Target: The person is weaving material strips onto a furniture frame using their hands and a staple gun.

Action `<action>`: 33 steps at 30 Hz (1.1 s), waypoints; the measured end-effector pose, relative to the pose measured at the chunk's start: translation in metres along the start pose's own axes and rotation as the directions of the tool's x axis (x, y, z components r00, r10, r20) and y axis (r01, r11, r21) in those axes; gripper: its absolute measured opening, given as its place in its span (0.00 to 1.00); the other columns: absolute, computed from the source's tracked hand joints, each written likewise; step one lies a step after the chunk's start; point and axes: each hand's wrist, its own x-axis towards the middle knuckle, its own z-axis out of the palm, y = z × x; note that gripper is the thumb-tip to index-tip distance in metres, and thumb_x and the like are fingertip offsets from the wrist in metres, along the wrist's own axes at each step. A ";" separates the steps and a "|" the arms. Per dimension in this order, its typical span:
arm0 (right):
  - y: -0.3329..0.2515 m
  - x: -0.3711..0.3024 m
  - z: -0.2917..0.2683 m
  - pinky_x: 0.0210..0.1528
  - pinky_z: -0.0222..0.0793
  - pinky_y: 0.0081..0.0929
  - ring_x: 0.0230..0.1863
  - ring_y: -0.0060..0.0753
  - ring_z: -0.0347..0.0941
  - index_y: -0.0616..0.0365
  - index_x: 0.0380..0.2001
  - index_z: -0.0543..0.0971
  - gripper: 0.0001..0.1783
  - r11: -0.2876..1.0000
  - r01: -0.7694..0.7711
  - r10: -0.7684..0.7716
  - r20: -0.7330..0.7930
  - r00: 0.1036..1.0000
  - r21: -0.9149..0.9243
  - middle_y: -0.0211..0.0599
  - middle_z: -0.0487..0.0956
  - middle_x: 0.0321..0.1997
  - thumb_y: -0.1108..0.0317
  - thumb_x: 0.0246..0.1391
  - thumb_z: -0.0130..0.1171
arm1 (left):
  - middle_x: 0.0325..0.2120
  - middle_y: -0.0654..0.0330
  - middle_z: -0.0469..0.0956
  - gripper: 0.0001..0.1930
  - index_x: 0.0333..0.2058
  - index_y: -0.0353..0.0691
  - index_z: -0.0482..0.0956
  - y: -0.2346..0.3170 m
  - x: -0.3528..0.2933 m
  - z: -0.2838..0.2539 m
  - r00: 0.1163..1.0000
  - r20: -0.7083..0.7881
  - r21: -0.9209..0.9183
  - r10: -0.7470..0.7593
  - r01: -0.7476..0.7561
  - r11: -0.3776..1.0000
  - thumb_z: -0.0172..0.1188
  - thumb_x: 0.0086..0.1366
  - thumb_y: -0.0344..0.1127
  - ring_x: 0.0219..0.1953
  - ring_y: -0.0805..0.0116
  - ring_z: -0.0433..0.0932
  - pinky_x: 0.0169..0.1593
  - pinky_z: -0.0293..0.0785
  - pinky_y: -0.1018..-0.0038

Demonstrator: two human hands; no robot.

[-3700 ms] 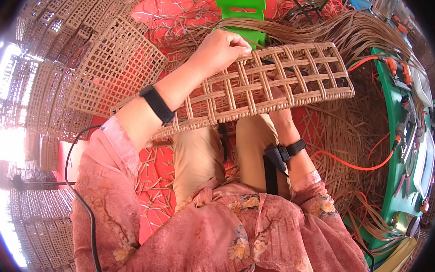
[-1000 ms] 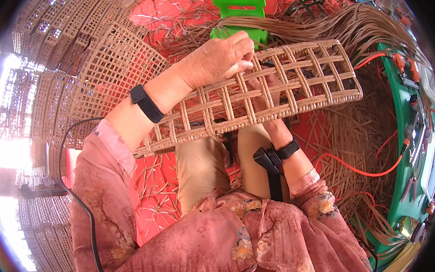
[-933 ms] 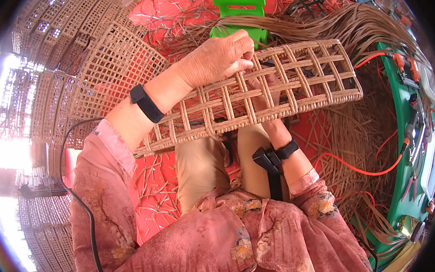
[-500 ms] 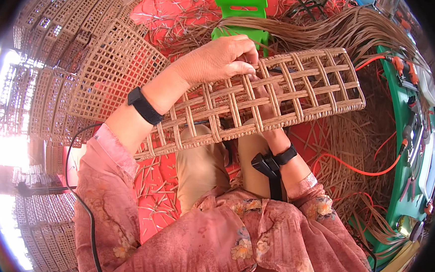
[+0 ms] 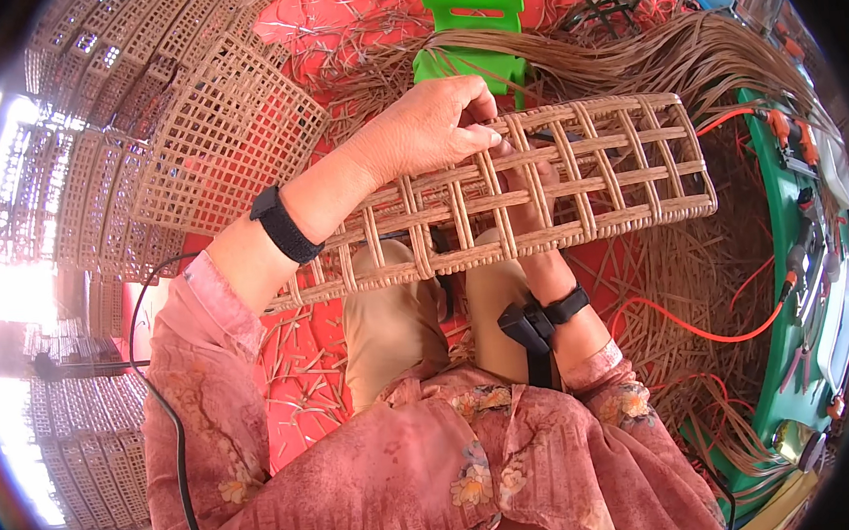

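Observation:
A long, narrow wicker frame (image 5: 586,197), woven from brown strands in an open lattice, lies slanted above my knees. Its right end sits higher than its left. At its far rim, my left hand (image 5: 435,119) is closed, thumb and bent fingers pinching at the edge. My right hand (image 5: 530,208) reaches up behind the lattice and shows only through the gaps. Its fingertips are curled by the same rim, close under the left ones. Whether a loose strand lies between the fingertips is hidden. The frame's left end passes beneath my left forearm.
Stacked lattice panels (image 5: 222,132) fill the left side. A green plastic chair (image 5: 472,9) stands ahead, with a long bundle of brown strands (image 5: 615,49) across it. Tools lie on a green table (image 5: 775,360) at right; an orange hose (image 5: 681,327) runs there. Cut scraps litter the red floor.
My left hand has drawn slightly down and left along the rim, its fingers bending closer. My right wrist has shifted a little right. The frame has barely moved.

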 end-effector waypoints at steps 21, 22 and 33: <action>0.006 -0.001 -0.029 0.35 0.67 0.16 0.33 0.16 0.69 0.59 0.39 0.78 0.07 0.985 -0.127 0.109 0.145 0.983 0.121 0.23 0.74 0.33 0.68 0.61 0.59 | 0.33 0.46 0.75 0.12 0.37 0.31 0.72 0.011 -0.014 0.019 0.978 -0.195 0.155 0.077 -0.047 0.987 0.60 0.58 0.33 0.39 0.48 0.77 0.45 0.72 0.62; 0.012 0.001 -0.036 0.43 0.75 0.17 0.40 0.18 0.74 0.60 0.43 0.79 0.09 0.972 -0.117 0.071 0.220 0.973 0.203 0.26 0.78 0.40 0.70 0.62 0.58 | 0.33 0.46 0.76 0.12 0.37 0.32 0.72 0.012 -0.014 0.018 0.977 -0.196 0.167 0.088 -0.056 0.984 0.60 0.58 0.33 0.39 0.49 0.77 0.44 0.72 0.63; 0.012 -0.003 -0.026 0.42 0.75 0.17 0.41 0.19 0.75 0.60 0.42 0.79 0.08 0.982 -0.125 0.115 0.078 0.990 0.140 0.28 0.79 0.40 0.70 0.62 0.58 | 0.33 0.48 0.77 0.14 0.39 0.32 0.73 0.016 -0.020 0.015 0.981 -0.181 0.140 0.062 -0.036 0.989 0.63 0.60 0.35 0.38 0.53 0.79 0.43 0.73 0.65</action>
